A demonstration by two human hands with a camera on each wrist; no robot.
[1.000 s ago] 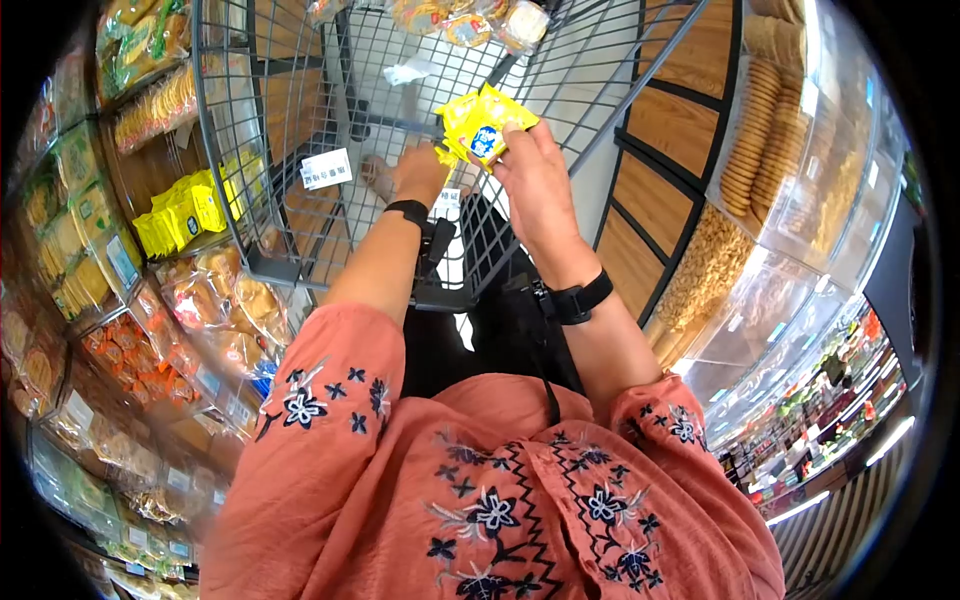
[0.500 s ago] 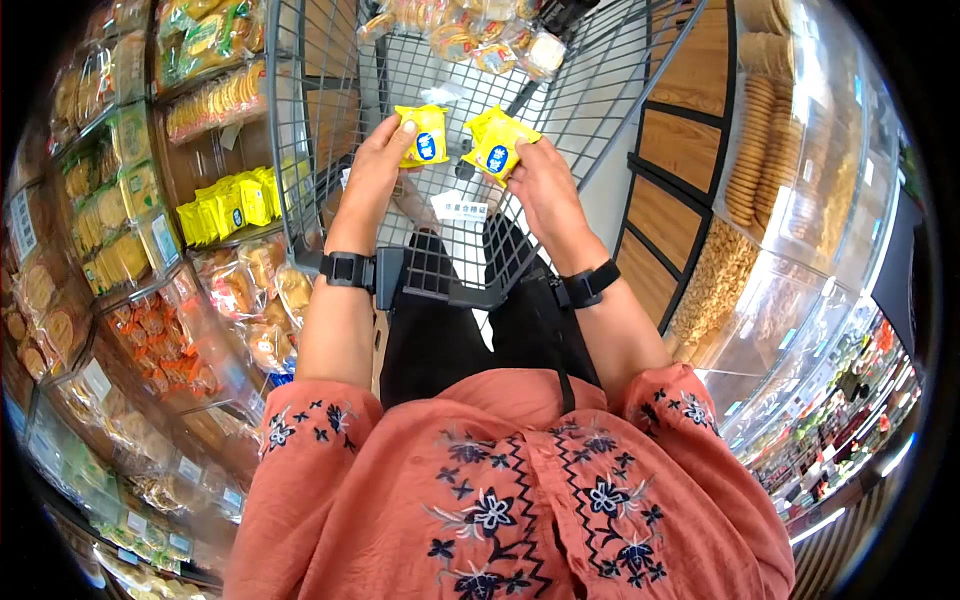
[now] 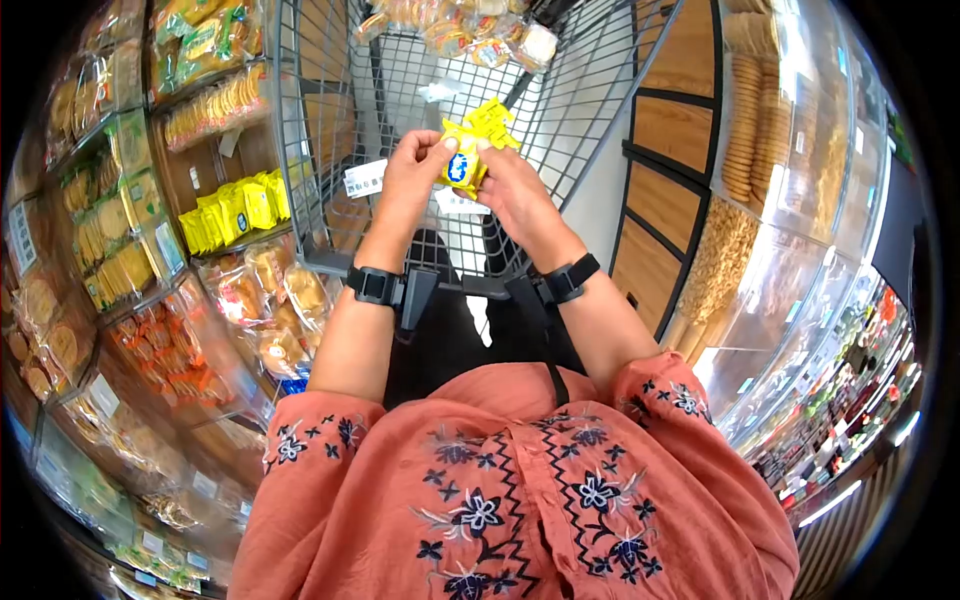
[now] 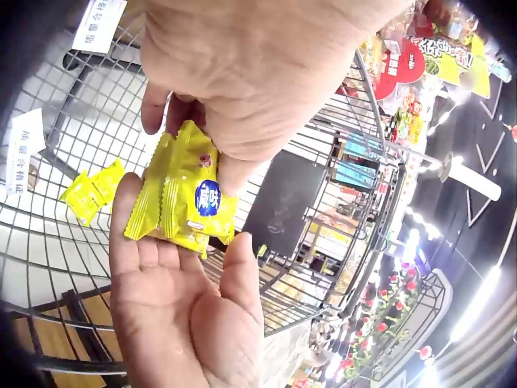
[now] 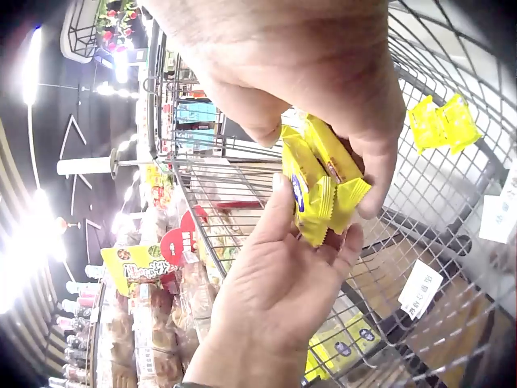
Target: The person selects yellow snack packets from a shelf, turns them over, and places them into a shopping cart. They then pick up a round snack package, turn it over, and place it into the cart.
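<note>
Both hands meet over the shopping cart in the head view. My left hand [image 3: 408,180] pinches the left side of some small yellow packets [image 3: 461,170] with blue labels; my right hand [image 3: 522,198] grips their right side. Seen from the left wrist, the packets [image 4: 182,194] are stacked between the left hand [image 4: 258,73] above and the right hand [image 4: 186,315], palm up. The right wrist view shows crimped packet ends [image 5: 319,202] between the right hand [image 5: 299,56] and left hand [image 5: 275,299]. Beyond the hands, more yellow packets [image 5: 443,124] lie in the cart.
Bagged baked goods [image 3: 490,38] lie at the cart's far end. Wire mesh [image 3: 325,160] surrounds the hands. On the left, shelves hold yellow packets [image 3: 235,212] and other bagged foods [image 3: 165,345]. Clear bins with stacked biscuits [image 3: 745,130] stand at the right.
My left hand went from beside the right hand to holding a packet apart on the left, then moved right. The packets, held separately half a second ago, are now together between both hands.
</note>
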